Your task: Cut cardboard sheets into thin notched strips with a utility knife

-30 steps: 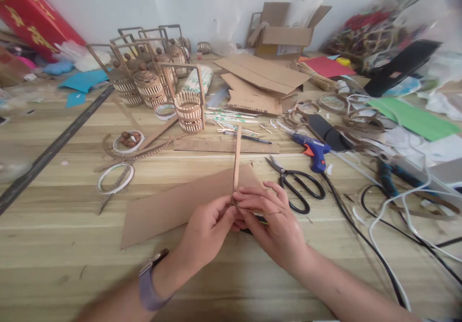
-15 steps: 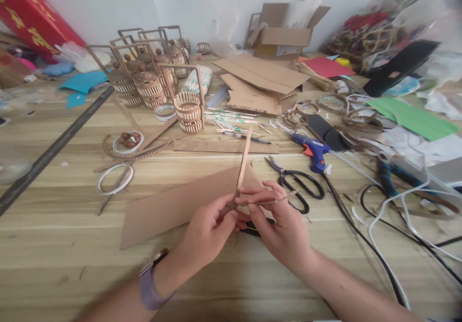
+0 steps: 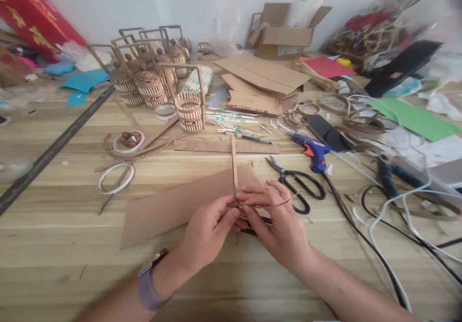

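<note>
Both my hands meet over the front of the table, pinching a narrow cardboard strip [image 3: 234, 163]. One part of the strip points up and away from me, and a thinner end sticks out to the right past my fingers. My left hand [image 3: 211, 225] is closed on it near the bend, while my right hand [image 3: 276, 216] grips it beside that. My fingertips hide the join. Beneath my hands lies a flat cardboard sheet [image 3: 173, 201], along with a dark tool with a yellow line [image 3: 249, 228], mostly covered. Black-handled scissors [image 3: 296, 182] lie open just beyond my right hand.
A blue glue gun [image 3: 314, 151] with its black cable lies at the right, near pliers [image 3: 397, 177] and white cords. Several small stick buckets with handles [image 3: 189, 112] stand at the back left. Tape rolls [image 3: 115, 178], a pen [image 3: 252, 138] and cardboard pieces [image 3: 263, 74] are spread around.
The upright part of the strip has swung from leaning right to nearly straight, its tip moving left and slightly down. My right fingers have shifted slightly left; my left hand has barely moved.
</note>
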Demonstrator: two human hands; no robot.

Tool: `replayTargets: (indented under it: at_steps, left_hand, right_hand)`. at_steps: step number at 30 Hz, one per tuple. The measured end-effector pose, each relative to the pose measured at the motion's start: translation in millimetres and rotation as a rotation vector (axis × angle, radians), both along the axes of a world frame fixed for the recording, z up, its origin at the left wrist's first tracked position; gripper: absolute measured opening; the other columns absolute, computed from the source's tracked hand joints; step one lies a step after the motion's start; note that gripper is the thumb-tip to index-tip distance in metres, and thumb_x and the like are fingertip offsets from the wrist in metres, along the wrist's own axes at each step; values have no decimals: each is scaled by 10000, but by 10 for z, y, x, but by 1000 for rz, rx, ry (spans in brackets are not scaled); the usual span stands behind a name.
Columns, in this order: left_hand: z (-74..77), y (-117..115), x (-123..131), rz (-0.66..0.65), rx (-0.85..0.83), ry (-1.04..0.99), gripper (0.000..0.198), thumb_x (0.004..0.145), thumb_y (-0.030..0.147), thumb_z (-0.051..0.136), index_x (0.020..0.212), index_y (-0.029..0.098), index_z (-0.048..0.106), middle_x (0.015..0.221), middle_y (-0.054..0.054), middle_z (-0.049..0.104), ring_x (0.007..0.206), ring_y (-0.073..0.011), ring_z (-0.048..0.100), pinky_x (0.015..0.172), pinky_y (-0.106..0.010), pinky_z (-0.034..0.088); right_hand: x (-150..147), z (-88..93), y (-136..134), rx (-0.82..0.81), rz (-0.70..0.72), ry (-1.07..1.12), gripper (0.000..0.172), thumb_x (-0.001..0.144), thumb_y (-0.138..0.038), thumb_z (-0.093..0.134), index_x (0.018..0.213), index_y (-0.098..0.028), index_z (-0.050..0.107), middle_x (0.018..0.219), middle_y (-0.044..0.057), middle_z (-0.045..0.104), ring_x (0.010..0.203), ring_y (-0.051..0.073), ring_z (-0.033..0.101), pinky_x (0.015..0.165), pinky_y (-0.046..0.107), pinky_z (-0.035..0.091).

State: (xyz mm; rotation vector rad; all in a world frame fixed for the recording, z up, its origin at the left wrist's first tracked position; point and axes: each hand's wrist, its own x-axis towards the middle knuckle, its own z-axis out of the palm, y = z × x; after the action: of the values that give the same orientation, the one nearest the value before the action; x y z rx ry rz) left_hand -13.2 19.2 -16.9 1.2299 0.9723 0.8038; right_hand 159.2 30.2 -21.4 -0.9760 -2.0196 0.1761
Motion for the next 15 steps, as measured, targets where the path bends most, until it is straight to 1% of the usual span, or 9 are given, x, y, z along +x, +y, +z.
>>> replayTargets:
  at_steps: [4, 8, 11, 15]
  left_hand:
    - [12, -20, -6, -15, 42, 33, 378, 985, 430, 477, 1151, 152, 672, 963, -85, 737, 852, -203, 707, 791, -301, 576]
    - [29, -22, -15, -11, 52, 64, 369, 984, 395, 485, 1168, 141, 678, 903, -80, 742, 802, -186, 706, 747, -274, 568]
    - [18, -20, -13, -6, 7, 27, 355, 971, 377, 511, 1170, 136, 678, 917, -83, 749, 801, -183, 707, 748, -274, 564]
    - [-3, -7, -4, -2, -34, -63, 358, 952, 400, 553, 1193, 157, 659, 1009, -81, 745, 886, -197, 702, 801, -286, 557]
  right_hand:
    - [18, 38, 1, -21, -24, 14, 164, 935, -134, 539, 995, -278, 489, 903, -18, 768, 932, 184, 726, 994, 437, 392]
    - [29, 74, 7, -25, -42, 21, 152, 929, -138, 529, 981, -279, 506, 883, -30, 763, 911, 184, 733, 988, 429, 412]
    - [24, 81, 3, -38, -56, 30, 156, 923, -131, 522, 982, -276, 519, 874, -34, 760, 900, 178, 734, 990, 413, 422]
    - [-4, 66, -19, -9, -25, 60, 188, 901, -118, 539, 986, -283, 509, 866, -33, 760, 893, 186, 732, 997, 424, 417]
